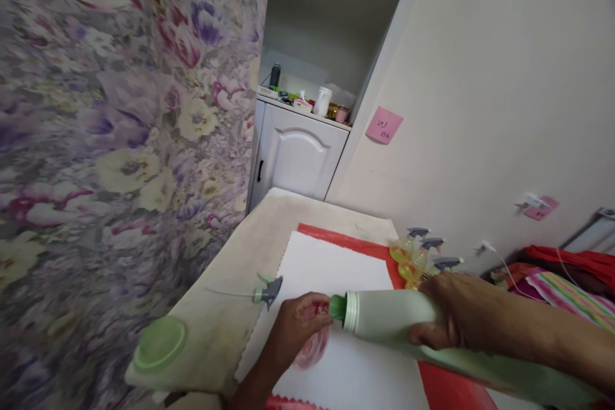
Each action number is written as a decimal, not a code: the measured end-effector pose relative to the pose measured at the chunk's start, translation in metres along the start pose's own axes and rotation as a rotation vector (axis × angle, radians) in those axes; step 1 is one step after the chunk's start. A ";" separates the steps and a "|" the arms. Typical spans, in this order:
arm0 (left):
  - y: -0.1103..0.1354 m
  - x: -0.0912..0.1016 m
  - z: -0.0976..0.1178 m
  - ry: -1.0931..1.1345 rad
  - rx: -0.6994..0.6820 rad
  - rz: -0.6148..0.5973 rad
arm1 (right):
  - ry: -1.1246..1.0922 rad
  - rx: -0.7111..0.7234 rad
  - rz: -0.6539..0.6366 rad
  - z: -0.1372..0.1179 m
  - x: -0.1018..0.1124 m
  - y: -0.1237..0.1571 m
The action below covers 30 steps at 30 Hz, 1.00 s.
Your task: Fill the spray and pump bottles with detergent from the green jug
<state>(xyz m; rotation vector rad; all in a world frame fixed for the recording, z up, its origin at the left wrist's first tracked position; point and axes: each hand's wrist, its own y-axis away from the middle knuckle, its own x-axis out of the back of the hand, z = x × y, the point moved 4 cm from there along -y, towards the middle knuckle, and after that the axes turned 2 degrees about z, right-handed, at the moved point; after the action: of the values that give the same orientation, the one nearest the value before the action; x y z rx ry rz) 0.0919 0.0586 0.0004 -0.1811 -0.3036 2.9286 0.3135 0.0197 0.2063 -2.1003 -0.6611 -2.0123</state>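
My left hand is closed around the neck of a small clear pink bottle, which stands over the white sheet. In my right hand a large pale green bottle lies tipped almost level, its fingers wrapped round the body. The green spout of the large bottle points left, right at the small bottle's mouth; whether they touch, or liquid flows, I cannot tell. A grey and green spray trigger head with a thin tube rests left of my left hand. Farther left sits a round green cap.
Several yellow spray bottles with grey triggers stand at the table's right, by the wall. Red paper lies beneath the white sheet. A floral curtain borders the left side; a white cabinet stands behind the table.
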 end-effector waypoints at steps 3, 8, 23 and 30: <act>0.001 -0.001 0.003 -0.004 0.003 0.000 | 0.010 0.016 0.018 -0.002 0.002 0.001; 0.002 0.000 0.005 -0.006 0.011 0.010 | 0.006 0.016 0.005 -0.004 0.003 0.001; 0.003 0.000 0.000 0.018 0.008 -0.007 | 0.038 -0.087 -0.020 -0.005 0.005 0.001; 0.002 0.001 0.006 -0.013 0.004 0.005 | 0.038 -0.065 -0.002 -0.002 0.003 0.002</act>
<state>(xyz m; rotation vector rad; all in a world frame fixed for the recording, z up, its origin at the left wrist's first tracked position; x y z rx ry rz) 0.0900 0.0554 0.0058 -0.1622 -0.2993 2.9367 0.3126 0.0179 0.2097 -2.0914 -0.5988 -2.0971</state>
